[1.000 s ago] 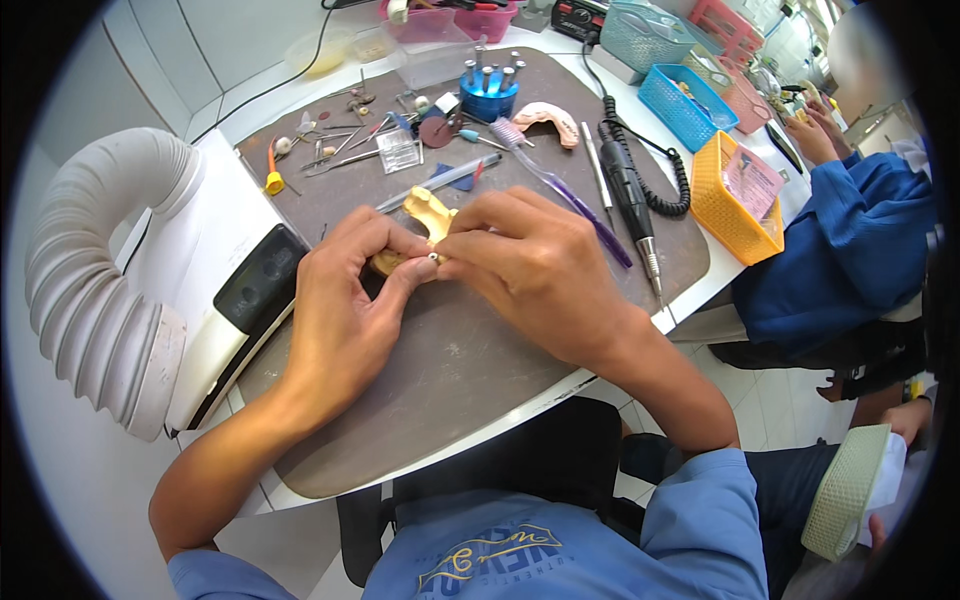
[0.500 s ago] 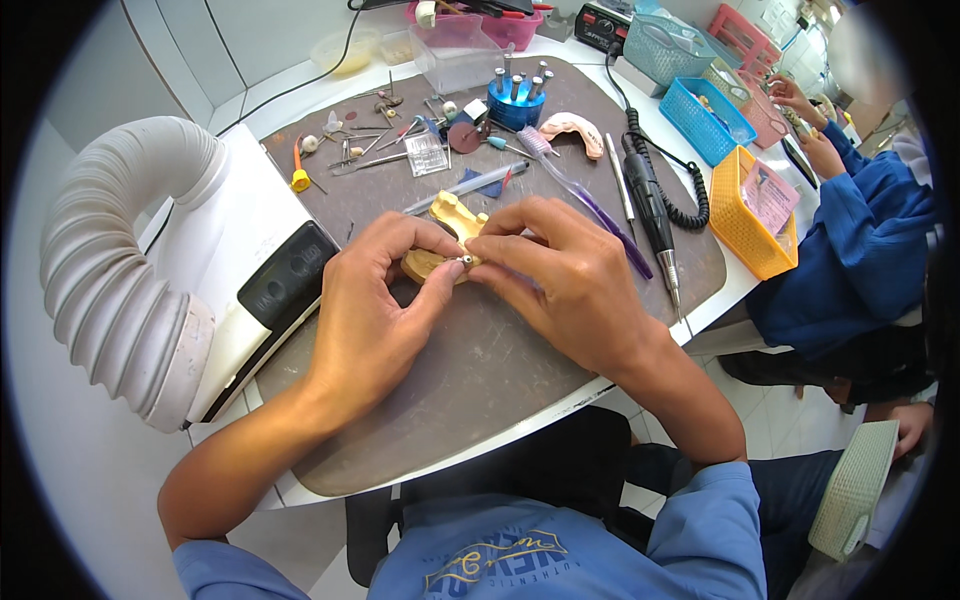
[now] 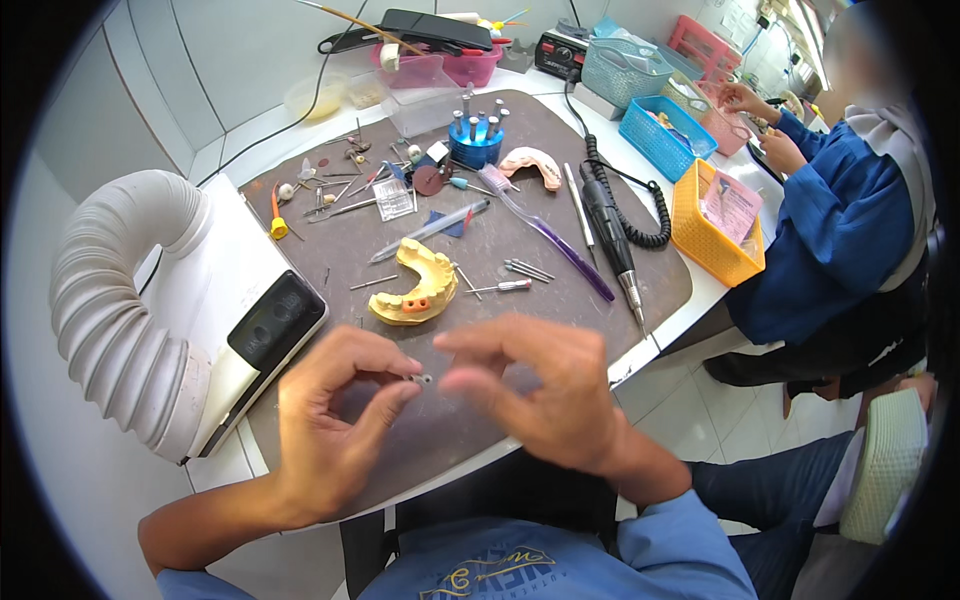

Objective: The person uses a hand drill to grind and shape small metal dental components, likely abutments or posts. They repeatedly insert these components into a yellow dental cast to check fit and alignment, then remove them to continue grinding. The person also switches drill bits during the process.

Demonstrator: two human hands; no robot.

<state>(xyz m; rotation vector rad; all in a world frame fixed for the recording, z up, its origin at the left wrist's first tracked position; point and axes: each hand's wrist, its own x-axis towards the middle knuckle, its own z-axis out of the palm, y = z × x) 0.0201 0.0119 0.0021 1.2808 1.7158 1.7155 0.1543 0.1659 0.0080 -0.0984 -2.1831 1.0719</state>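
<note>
My left hand (image 3: 335, 400) is closed in a pinch on a small grey metal dental piece (image 3: 420, 379), its end poking out past the fingertips. Just to the right of it, my right hand (image 3: 540, 390) is slightly smeared by motion, with thumb and forefinger apart and nothing seen between them. Beyond both hands a yellow horseshoe-shaped dental cast (image 3: 428, 275) lies on the brown mat, apart from them. Two reddish-brown patches with holes show on its near right side. Several thin burs and a small driver (image 3: 513, 286) lie to the right of the cast.
A white suction unit with a ribbed hose (image 3: 95, 300) fills the left. A purple toothbrush (image 3: 560, 245), a handpiece (image 3: 610, 225), a pink denture-like model (image 3: 533, 164) and a blue bur stand (image 3: 474, 145) lie beyond. Baskets (image 3: 690, 240) line the right, near a co-worker in blue.
Both hands have drawn back toward me from the cast, which now sits uncovered on the mat. The left hand carries the small metal piece; the right hand's fingers have parted from it.
</note>
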